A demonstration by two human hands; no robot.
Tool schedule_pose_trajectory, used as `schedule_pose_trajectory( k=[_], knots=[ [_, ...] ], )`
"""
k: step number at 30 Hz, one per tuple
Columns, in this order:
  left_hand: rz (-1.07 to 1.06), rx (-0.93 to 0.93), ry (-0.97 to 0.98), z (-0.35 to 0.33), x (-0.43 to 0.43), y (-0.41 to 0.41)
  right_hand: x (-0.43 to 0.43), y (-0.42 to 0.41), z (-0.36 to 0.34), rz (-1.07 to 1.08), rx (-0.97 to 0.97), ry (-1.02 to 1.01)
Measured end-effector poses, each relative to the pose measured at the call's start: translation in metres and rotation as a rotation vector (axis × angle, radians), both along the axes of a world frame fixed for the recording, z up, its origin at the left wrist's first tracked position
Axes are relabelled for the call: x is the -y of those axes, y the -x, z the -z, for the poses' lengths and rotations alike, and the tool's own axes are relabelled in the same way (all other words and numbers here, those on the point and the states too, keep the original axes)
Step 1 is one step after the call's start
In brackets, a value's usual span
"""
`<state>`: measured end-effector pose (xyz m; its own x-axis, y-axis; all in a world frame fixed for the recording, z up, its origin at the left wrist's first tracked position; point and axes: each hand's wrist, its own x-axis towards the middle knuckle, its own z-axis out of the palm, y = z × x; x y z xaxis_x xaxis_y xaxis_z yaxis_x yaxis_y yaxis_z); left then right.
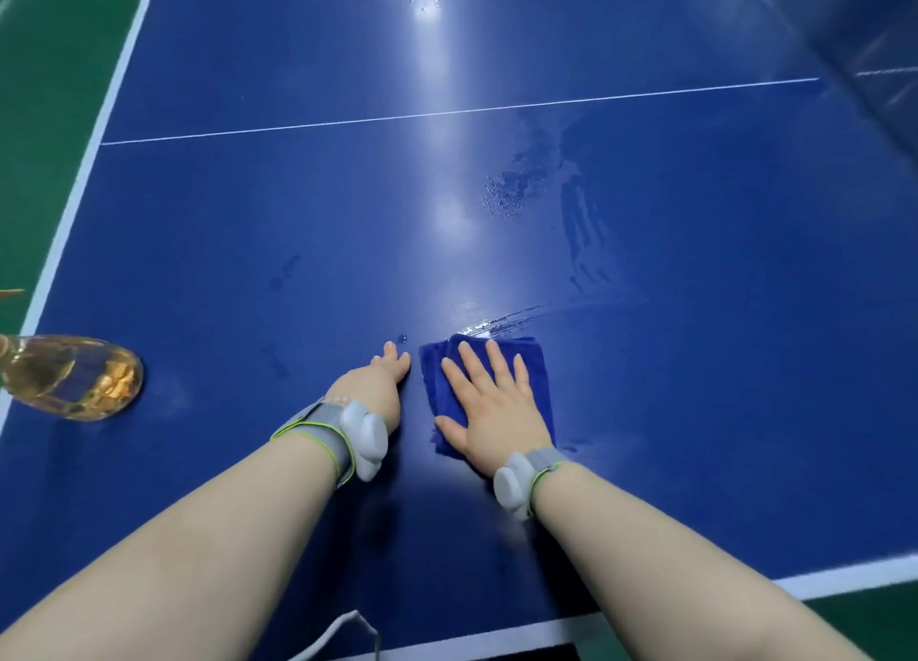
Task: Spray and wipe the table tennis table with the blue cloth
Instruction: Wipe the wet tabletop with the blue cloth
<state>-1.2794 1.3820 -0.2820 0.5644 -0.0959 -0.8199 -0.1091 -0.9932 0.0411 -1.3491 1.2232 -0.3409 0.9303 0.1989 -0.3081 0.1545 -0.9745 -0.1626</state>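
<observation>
My right hand (489, 402) presses flat, fingers spread, on the folded blue cloth (534, 352) on the table tennis table (248, 238), with wet streaks (521, 313) just beyond it. My left hand (382, 380) rests beside the cloth, fingers relaxed, holding nothing. A bottle (74, 377) of amber liquid sits near the table's left edge.

**Blue tabletop, wet in patches**

The glossy dark blue table tennis table (248, 213) with white edging fills the frame, a thin white line (447, 111) crossing its upper half. My folded blue terry cloth (431, 372) lies flat just right of centre, under my right hand (492, 407). My left hand (382, 377) rests on bare surface just beside it. A clear plastic bottle of amber liquid (74, 377) sits at the left edge. Beaded droplets (506, 196) and wet streaks (516, 313) lie above the cloth.
</observation>
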Motion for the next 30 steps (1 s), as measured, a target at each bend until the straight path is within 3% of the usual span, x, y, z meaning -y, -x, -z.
schedule_pose_trajectory(
  k=[3, 10, 15, 20, 25, 30],
  knots=[
    [-0.023, 0.152, 0.074, -0.001, -0.006, 0.009, 0.036, 0.001, 0.003, 0.190, 0.030, 0.007],
    [-0.008, 0.326, 0.193, -0.008, -0.021, 0.009, 0.144, 0.043, -0.002, 0.992, -0.018, 0.062],
    [-0.035, 0.350, 0.269, -0.008, -0.029, 0.004, 0.134, 0.022, -0.002, 1.083, -0.051, 0.076],
    [-0.136, 0.369, 0.323, 0.000, -0.036, -0.001, 0.085, -0.023, -0.001, 0.793, -0.014, 0.062],
    [-0.337, 0.505, 0.414, 0.010, -0.041, -0.005, -0.007, -0.050, -0.004, 0.248, 0.012, 0.061],
    [-0.286, 0.597, 0.310, 0.009, -0.037, -0.020, -0.048, -0.052, -0.003, -0.328, -0.042, 0.039]
  ],
)
